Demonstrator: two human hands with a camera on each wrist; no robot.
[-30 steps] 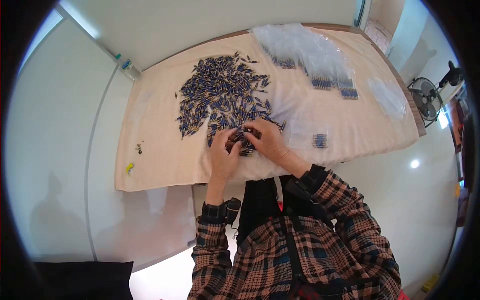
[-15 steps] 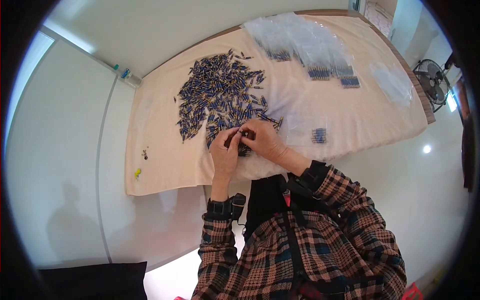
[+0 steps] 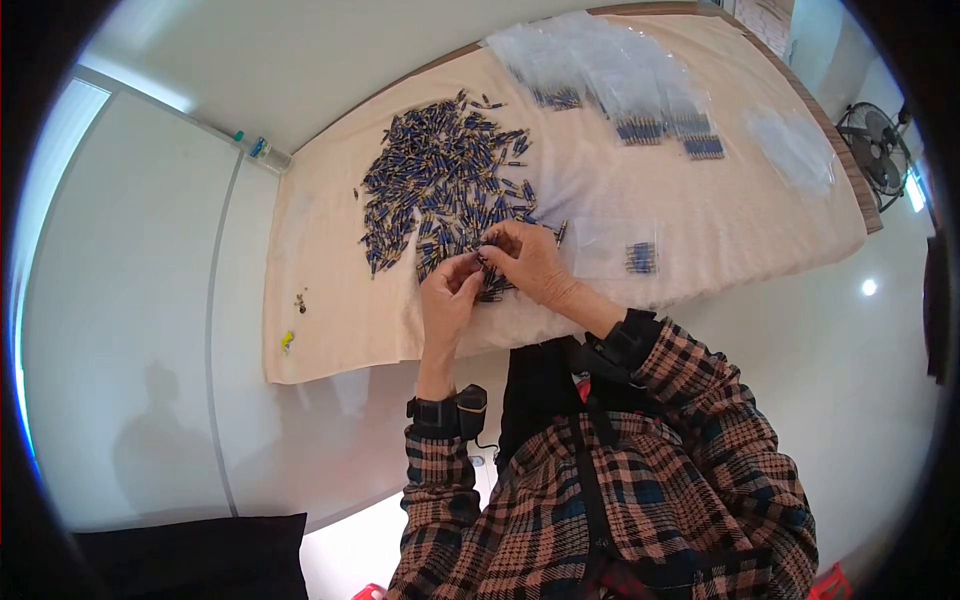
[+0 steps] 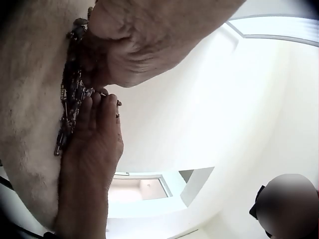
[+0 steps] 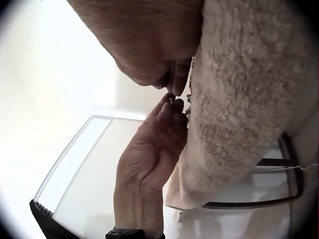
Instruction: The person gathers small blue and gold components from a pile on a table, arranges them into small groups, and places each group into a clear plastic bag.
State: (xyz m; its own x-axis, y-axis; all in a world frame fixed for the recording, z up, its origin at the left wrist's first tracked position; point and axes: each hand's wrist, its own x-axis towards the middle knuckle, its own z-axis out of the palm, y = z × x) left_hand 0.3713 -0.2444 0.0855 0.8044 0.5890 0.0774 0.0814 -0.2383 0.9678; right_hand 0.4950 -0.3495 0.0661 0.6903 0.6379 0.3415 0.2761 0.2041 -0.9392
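A wide pile of small dark blue pieces with gold-coloured ends (image 3: 440,160) lies on the cream towel. Over its near edge my left hand (image 3: 447,297) and right hand (image 3: 535,265) meet at the fingertips. Both pinch a small piece (image 4: 118,104), mostly hidden by the fingers. In the left wrist view, a bit of it sticks out at the right hand's fingertips. Beside the right hand lies a flat clear bag (image 3: 597,245), with a neat row of the same pieces (image 3: 641,258) at its right end.
Clear bags (image 3: 590,60) with rows of pieces at their near ends overlap at the back. Another clear bag (image 3: 795,150) lies far right. A yellow item (image 3: 288,340) and tiny bits (image 3: 301,301) sit at the left. A fan (image 3: 873,145) stands beyond the right edge.
The fingertips have drawn closer around the small piece, and the right hand has shifted slightly. The head view has tilted a little; the pile and bags look the same.
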